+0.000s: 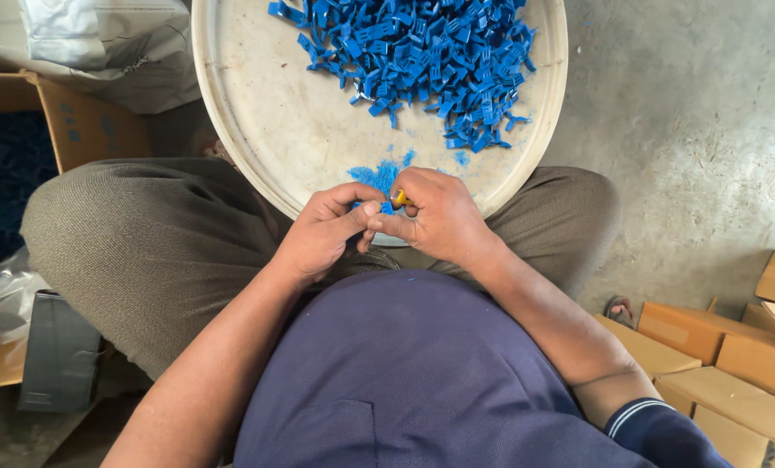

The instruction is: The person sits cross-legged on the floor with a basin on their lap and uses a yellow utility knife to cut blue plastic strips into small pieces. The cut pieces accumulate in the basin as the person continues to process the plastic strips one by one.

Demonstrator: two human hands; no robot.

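Head view: both hands meet over my lap, left hand [322, 232] pinching a small blue clip [387, 208], right hand [435, 217] gripping a yellow-tipped tool [400, 198] against it; I judge trimming underway; next needs a fresh clip from the tray [257, 121] pile [422, 61]

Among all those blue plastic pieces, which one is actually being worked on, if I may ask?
The blue piece pinched between the left hand and right hand; the rest lie heaped in the round tray.

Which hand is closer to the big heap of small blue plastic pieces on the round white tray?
Right. The right hand sits just below the heap of small blue plastic pieces, nearer its lower edge; the left hand is further down and to the left, off the round white tray.
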